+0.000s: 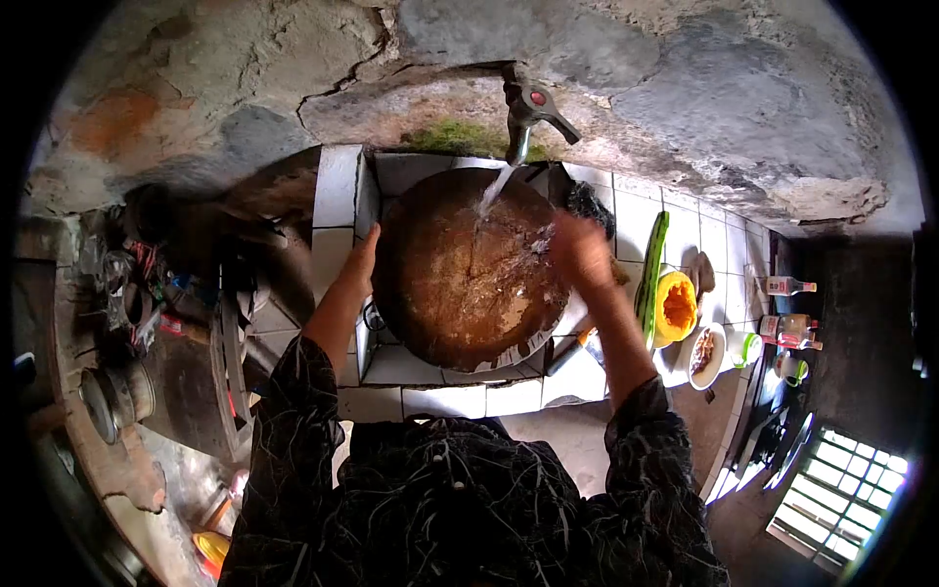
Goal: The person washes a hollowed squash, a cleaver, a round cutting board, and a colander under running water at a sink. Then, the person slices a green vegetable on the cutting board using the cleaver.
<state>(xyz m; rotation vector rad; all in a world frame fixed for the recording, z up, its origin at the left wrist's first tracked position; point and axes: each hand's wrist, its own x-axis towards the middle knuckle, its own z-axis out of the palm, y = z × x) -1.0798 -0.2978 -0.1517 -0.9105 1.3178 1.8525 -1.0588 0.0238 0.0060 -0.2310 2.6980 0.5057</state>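
Note:
A large round brown board (460, 284) lies over the white-tiled sink (401, 367), wet and worn on its surface. Water runs from the wall tap (528, 112) onto the board's upper part. My left hand (364, 262) grips the board's left edge, with the fingers partly hidden behind the rim. At the board's right edge is my right hand (581, 254), smeared by motion, so its fingers cannot be made out. A dark crumpled bundle (590, 205) sits just beyond that hand.
On the tiled counter (636, 207) to the right are a long green vegetable (652, 279), a cut pumpkin (676, 307), a bowl of food pieces (704, 356) and bottles (788, 286). Metal pots (117, 401) stand at the left. A rough stone wall (293, 59) rises behind the sink.

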